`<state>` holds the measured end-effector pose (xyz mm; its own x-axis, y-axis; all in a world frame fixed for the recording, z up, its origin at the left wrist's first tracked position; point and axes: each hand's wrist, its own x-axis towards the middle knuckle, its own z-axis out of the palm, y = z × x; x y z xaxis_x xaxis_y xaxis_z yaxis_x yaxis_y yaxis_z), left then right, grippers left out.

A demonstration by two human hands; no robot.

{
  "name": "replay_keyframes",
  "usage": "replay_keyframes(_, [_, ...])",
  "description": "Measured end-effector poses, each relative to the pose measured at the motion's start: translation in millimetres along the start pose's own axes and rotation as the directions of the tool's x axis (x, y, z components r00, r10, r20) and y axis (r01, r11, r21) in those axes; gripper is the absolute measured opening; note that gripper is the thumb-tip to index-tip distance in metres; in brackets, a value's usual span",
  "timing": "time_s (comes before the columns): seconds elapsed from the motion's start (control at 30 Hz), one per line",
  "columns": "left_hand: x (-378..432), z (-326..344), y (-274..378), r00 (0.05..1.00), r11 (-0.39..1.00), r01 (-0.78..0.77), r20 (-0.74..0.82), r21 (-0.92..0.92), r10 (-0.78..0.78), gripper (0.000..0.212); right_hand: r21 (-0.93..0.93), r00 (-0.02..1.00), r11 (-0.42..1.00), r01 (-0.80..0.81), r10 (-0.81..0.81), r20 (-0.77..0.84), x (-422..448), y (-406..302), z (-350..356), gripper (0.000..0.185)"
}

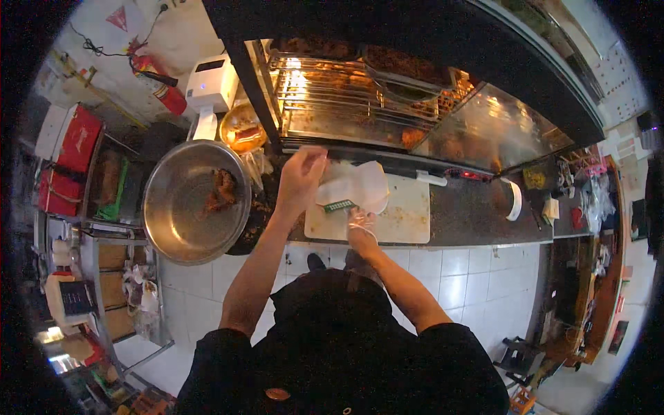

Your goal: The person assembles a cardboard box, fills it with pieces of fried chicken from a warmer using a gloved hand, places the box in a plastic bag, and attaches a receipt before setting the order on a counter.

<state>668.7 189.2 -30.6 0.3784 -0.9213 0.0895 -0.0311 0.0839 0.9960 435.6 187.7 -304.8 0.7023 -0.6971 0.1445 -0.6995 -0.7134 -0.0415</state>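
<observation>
My left hand [302,174] is raised over the left edge of a white cutting board [404,220]. Motion blurs its curled fingers, and I cannot make out anything held in them. Low over the board's near half is my right hand [361,231], with a thin white band across it. Its fingertips meet the near edge of a pale paper bag or sheet [358,184], beside a green patterned strip [338,206]. Whether they pinch it is unclear. A knife with a white handle [431,178] lies along the board's far edge, its blade partly covered by the paper.
To the left stands a large steel bowl [192,233] with a browned piece of food [222,189] inside. A lit glass warming cabinet [332,114] with wire racks rises behind the board. Beside it are a white label printer [211,83] and a food-filled bowl [244,129].
</observation>
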Motion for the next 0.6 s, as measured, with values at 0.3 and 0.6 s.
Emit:
replay_keyframes(0.3, [165.7, 29.1, 97.8, 0.92, 0.645, 0.091, -0.184, -0.759, -0.346, 0.025, 0.551, 0.979, 0.809, -0.203, 0.149, 0.142, 31.0, -43.3, -179.4, 0.043])
replay_keyframes(0.6, [213.3, -0.2, 24.4, 0.802, 0.435, 0.018, -0.247, -0.9, -0.544, 0.021, 0.088, 0.694, 0.965, 0.248, -0.114, -0.711, 223.9, -20.3, -344.5, 0.036])
